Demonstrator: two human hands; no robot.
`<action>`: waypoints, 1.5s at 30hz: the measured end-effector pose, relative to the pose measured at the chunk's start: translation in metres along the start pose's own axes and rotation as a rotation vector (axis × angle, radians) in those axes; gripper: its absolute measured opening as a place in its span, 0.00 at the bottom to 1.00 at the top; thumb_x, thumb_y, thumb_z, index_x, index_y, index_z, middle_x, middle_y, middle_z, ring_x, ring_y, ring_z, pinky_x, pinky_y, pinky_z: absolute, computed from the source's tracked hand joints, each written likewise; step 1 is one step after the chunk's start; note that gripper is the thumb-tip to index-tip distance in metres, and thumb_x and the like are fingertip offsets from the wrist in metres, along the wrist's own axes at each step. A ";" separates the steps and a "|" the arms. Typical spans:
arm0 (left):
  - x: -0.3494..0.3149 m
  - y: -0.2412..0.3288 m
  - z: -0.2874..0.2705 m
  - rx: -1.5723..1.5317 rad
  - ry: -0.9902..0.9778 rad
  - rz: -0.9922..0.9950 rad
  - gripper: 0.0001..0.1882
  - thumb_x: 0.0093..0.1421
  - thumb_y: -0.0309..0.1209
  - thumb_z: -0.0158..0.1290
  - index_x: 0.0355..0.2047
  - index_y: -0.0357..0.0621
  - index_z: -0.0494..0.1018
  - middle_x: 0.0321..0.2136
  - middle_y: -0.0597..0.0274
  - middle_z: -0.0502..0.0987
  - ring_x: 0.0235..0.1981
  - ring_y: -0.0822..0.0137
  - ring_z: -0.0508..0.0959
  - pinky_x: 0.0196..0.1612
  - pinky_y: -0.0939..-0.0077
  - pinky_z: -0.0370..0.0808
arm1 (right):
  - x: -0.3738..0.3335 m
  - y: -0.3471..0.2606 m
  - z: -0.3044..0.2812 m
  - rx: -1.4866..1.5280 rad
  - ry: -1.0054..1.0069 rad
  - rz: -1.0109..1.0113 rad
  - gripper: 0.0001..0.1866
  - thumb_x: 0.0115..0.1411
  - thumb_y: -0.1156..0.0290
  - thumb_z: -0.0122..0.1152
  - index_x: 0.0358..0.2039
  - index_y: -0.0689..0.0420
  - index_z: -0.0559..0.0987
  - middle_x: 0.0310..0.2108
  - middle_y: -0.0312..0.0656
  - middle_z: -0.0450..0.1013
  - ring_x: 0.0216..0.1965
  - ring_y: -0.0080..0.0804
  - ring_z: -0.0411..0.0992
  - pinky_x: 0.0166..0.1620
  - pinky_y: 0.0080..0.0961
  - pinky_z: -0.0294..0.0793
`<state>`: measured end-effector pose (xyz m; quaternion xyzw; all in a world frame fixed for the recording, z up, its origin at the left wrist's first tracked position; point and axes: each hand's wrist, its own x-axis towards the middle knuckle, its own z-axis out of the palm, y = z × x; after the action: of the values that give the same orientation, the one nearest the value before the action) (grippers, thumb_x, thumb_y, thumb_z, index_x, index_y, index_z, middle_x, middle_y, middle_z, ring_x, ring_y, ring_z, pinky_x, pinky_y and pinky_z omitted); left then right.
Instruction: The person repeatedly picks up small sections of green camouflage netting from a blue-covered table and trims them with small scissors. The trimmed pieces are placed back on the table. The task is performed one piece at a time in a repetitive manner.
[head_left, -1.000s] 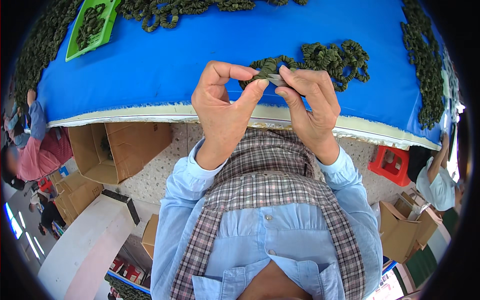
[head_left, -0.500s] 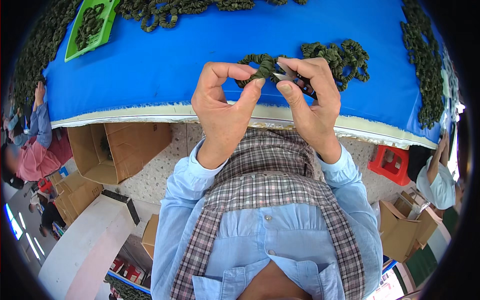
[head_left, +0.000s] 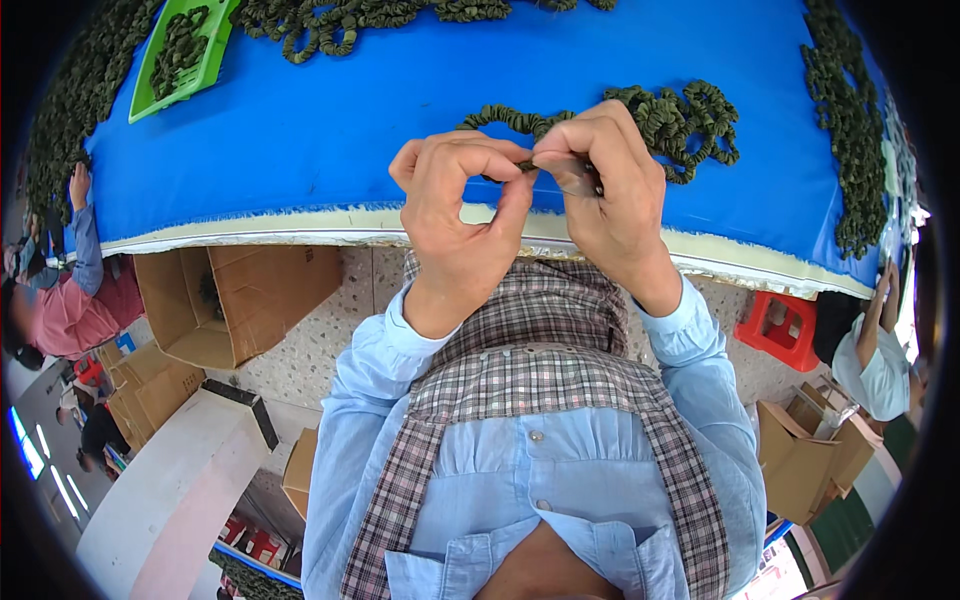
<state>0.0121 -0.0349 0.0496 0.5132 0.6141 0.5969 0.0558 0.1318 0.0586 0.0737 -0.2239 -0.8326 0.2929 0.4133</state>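
A dark green ruched scrunchie (head_left: 512, 118) is held just above the blue table near its front edge. My left hand (head_left: 450, 225) pinches its near side between thumb and fingers. Opposite it, my right hand (head_left: 622, 205) brings its fingertips together at the same spot, almost touching the left ones. Small thread snips (head_left: 578, 178) with pointed metal blades stay gripped in the right hand, their handles mostly hidden by fingers and palm. Whether a thread lies between the fingertips is too small to tell. Just right of my right hand lies a heap of similar scrunchies (head_left: 688, 130).
More green scrunchies (head_left: 340, 22) line the table's far side, and others (head_left: 850, 130) its right end. A green basket (head_left: 216, 50) holds some at the far left. Below the edge stand a cardboard box (head_left: 270, 300) and a red stool (head_left: 778, 325). Other people sit at both sides.
Both hands have drawn together, and the right fingertips now pinch beside the left ones. The snips' blades, earlier pointing at the scrunchie, have swung back into the right hand.
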 end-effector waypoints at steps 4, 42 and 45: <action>0.002 -0.006 0.003 -0.039 0.070 -0.021 0.15 0.45 0.16 0.63 0.30 0.47 0.71 0.32 0.65 0.80 0.37 0.67 0.75 0.48 0.71 0.65 | -0.012 0.006 -0.003 0.088 -0.075 0.037 0.10 0.51 0.81 0.68 0.33 0.59 0.77 0.29 0.38 0.70 0.25 0.28 0.70 0.24 0.23 0.68; 0.007 0.000 -0.004 -0.183 -0.103 -0.261 0.17 0.52 0.14 0.61 0.37 0.39 0.67 0.36 0.55 0.78 0.37 0.73 0.77 0.36 0.83 0.74 | -0.002 0.006 -0.023 0.160 -0.009 0.180 0.11 0.48 0.78 0.71 0.35 0.58 0.83 0.27 0.38 0.74 0.28 0.26 0.71 0.29 0.21 0.69; 0.006 0.001 -0.005 -0.167 -0.117 -0.286 0.16 0.53 0.15 0.61 0.37 0.39 0.67 0.37 0.55 0.78 0.35 0.75 0.77 0.32 0.86 0.74 | 0.003 0.002 -0.023 0.171 -0.059 0.223 0.12 0.48 0.79 0.70 0.35 0.58 0.83 0.26 0.37 0.72 0.27 0.24 0.69 0.29 0.20 0.68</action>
<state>0.0067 -0.0340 0.0552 0.4484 0.6249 0.6008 0.2181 0.1498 0.0692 0.0851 -0.2701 -0.7865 0.4133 0.3711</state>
